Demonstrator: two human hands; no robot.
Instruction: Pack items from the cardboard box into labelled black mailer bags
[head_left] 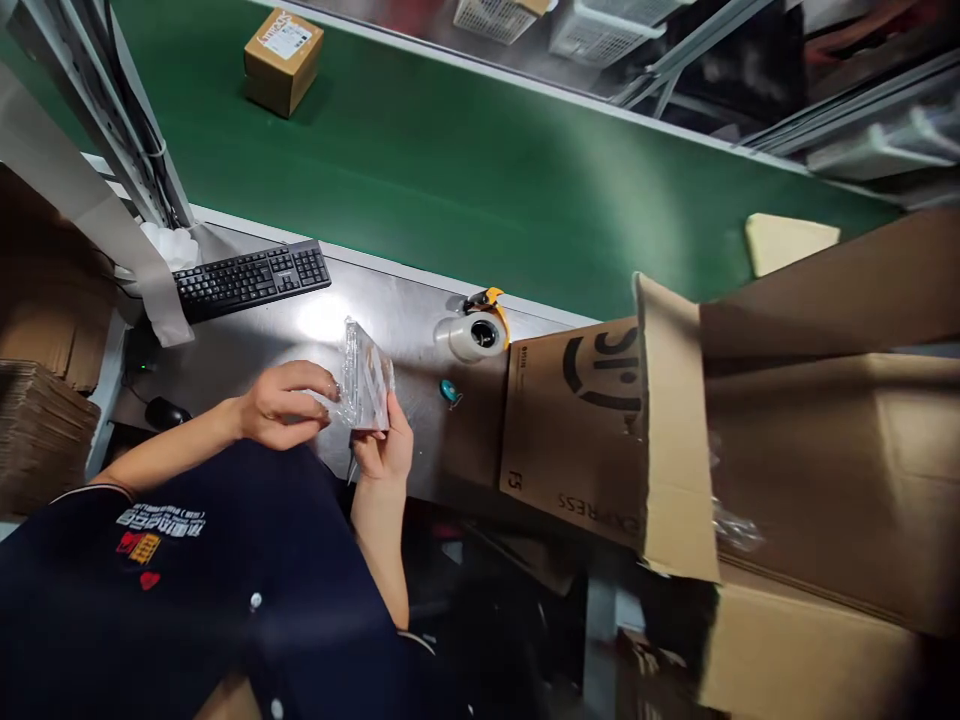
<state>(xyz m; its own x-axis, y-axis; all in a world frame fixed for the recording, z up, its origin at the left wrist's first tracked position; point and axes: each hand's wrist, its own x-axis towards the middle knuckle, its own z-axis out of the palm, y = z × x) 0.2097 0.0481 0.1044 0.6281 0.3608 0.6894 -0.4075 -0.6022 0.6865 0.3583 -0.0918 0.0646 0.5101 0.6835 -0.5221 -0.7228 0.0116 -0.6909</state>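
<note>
A: Left hand (289, 405)?
B: Fingers bent, tips pointing toward the right hand (384, 440). Left forearm (176, 440) bare, slanting in from the side.
A: And the right?
B: Closed in a grip, fingers partly hidden. Right forearm (379, 530) bare, near upright. Hands close together, apart.

our one view, worn on the head, facing forward and down, from above our right-hand grip (388, 445), near enough to take in our shirt (225, 560) behind the grip, bench (412, 330) past it, green belt (480, 200) farther beyond
</note>
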